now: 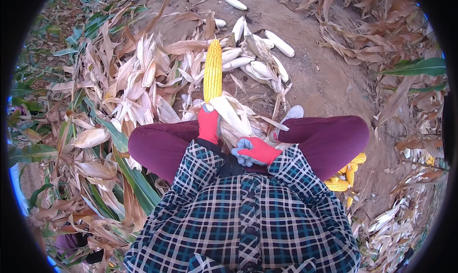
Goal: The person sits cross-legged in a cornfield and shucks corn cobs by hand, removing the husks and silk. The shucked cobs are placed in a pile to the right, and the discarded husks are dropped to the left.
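A bare yellow corn cob (213, 71) stands out ahead of me, its kernels exposed and its tip pointing away. My left hand (208, 126), in a red and grey glove, is closed around its base. Pale husk (231, 114) is peeled back from the base and hangs toward the right. Close to my lap, my right hand (257, 151), gloved likewise, has its fingers curled in beside the lower husk. Whatever lies inside those fingers is hidden.
Several unpeeled white ears (253, 65) lie on the bare soil ahead. Loose dry husks (138, 79) heap up at the left, with green leaves (138, 177) among them. Peeled yellow cobs (341, 180) are piled beside my right knee. Dry stalks (367, 32) line the far right.
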Demonstrator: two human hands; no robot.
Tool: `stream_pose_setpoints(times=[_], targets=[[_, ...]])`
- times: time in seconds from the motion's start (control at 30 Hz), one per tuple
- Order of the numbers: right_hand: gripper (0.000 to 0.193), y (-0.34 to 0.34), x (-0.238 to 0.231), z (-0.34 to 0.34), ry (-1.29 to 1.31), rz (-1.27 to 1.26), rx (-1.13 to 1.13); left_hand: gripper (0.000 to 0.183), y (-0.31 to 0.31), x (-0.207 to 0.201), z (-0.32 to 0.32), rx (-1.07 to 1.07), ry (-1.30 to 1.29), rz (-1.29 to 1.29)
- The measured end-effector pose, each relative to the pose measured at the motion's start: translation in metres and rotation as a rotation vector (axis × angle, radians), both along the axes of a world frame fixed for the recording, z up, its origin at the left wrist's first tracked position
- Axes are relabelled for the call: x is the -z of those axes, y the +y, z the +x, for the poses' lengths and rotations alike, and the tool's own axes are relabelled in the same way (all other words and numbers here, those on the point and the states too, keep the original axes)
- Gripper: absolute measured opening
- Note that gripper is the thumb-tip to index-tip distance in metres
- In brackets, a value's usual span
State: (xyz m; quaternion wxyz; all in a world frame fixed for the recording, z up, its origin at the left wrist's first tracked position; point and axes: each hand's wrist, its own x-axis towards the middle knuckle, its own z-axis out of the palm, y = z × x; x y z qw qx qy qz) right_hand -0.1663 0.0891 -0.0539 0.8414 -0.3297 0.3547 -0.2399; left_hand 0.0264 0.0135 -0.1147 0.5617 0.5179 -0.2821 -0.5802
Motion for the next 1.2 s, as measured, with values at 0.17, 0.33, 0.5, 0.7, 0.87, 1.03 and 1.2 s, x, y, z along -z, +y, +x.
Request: stream_pose_setpoints(times=[0.17, 0.33, 0.5, 0.7, 0.87, 1.03, 1.2], targets=[[0.028, -0.032, -0.008, -0.049, -0.185, -0.126, 0.627, 0.038, 0.002, 0.015, 0.019, -0.158, -0.499, -0.099], [0.054, -0.069, -0.034, -0.110, -0.483, -0.416, 0.950, 0.038, 0.012, -0.028, -0.009, -0.011, -0.945, -0.114], [0.056, -0.081, -0.026, -0.034, -0.247, -0.442, 0.902, 0.043, 0.025, -0.018, -0.035, 0.091, -1.160, -0.426], [0.031, -0.081, -0.026, -0.006, -0.295, -0.300, 0.995, 0.055, 0.034, 0.005, -0.043, 0.428, -0.585, -0.191], [0.032, -0.075, -0.036, -0.008, -0.241, -0.286, 0.800, 0.053, 0.047, -0.003, -0.051, 0.638, -0.101, 0.075], [0.033, -0.083, -0.027, -0.016, 0.137, -0.563, 0.657, 0.054, 0.058, -0.001, -0.064, 0.637, -0.343, 0.094], [0.052, -0.078, -0.061, 0.009, 0.641, -1.077, 0.092, 0.047, 0.065, 0.043, -0.070, 1.037, -1.056, -0.204]])
